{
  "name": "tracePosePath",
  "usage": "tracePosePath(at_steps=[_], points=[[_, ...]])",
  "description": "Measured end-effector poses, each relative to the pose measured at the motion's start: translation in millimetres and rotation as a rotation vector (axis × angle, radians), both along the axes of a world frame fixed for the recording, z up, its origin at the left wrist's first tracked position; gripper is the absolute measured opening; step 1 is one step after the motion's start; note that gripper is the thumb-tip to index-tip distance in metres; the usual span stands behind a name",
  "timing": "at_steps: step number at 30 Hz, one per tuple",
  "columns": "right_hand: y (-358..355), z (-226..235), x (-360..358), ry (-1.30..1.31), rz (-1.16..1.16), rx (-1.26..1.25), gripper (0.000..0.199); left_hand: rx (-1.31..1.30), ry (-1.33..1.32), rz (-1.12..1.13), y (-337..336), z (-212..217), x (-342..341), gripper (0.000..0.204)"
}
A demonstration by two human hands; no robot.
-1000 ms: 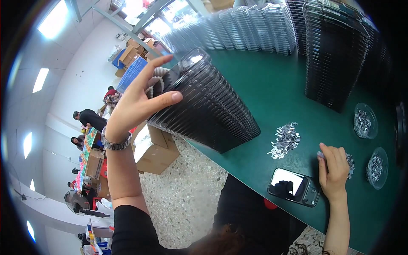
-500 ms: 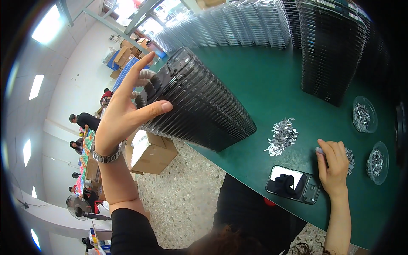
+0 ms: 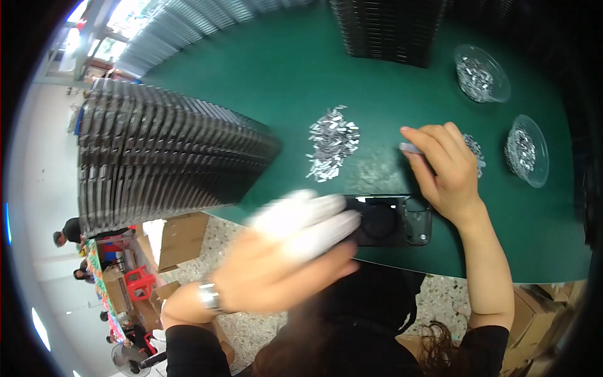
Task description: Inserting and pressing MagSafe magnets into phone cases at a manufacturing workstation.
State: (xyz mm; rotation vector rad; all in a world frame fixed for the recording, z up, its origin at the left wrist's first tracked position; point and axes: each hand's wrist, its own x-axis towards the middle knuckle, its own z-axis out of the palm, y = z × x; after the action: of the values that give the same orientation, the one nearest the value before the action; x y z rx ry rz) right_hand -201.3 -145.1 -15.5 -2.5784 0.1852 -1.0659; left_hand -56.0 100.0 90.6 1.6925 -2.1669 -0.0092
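A black phone case (image 3: 389,221) with a cut-out and small round details at its right end lies near the table's front edge. My left hand (image 3: 295,251), smeared by motion and wearing white finger covers, reaches over the case's left end; whether it grips the case cannot be seen. Just beyond the case is my right hand (image 3: 449,173), fingers curled in a pinch. A small pale piece (image 3: 411,148) shows at its fingertips, too small to name. Left of it lies a loose pile of small silver metal pieces (image 3: 333,144).
A tall leaning stack of dark cases (image 3: 169,157) stands at the left, another dark stack (image 3: 389,31) at the back. Two clear bowls (image 3: 482,74) (image 3: 526,151) of small metal parts sit at the right, beside a smaller pile (image 3: 474,154). A cardboard box (image 3: 179,239) is below the table.
My left hand has left the tall stack and come down to the phone case's left end. My right hand keeps its pinch. The whole view has swung, shifting the table's things leftward.
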Motion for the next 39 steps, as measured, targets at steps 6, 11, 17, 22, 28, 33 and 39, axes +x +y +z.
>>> tracePosePath(at_steps=[6, 11, 17, 22, 28, 33, 39], points=[[0, 6, -3, 0.015, 0.006, -0.027, 0.033, 0.228, 0.056, 0.107, -33, -93, -34, 0.074], [0, 4, -2, 0.055, 0.010, -0.054, 0.034, 0.189, 0.150, 0.140, -21, -82, -32, 0.071], [9, 1, 7, 0.123, 0.106, -0.127, 0.036, 0.177, -0.070, 0.270, 4, -43, -1, 0.037], [34, 6, 42, 0.259, 0.098, -0.028, 0.027, 0.045, -0.023, 0.465, 30, -65, 31, 0.028], [44, 0, 64, 0.310, 0.102, 0.023, 0.020, 0.047, 0.230, 0.607, 42, -82, 31, 0.021], [44, 5, 66, 0.415, 0.080, -0.012, 0.013, 0.129, 0.381, 0.579, 33, -80, 31, 0.018], [28, 36, 46, 0.364, 0.121, 0.257, 0.010, 0.241, 0.592, 0.537, 6, -73, 24, 0.014]])
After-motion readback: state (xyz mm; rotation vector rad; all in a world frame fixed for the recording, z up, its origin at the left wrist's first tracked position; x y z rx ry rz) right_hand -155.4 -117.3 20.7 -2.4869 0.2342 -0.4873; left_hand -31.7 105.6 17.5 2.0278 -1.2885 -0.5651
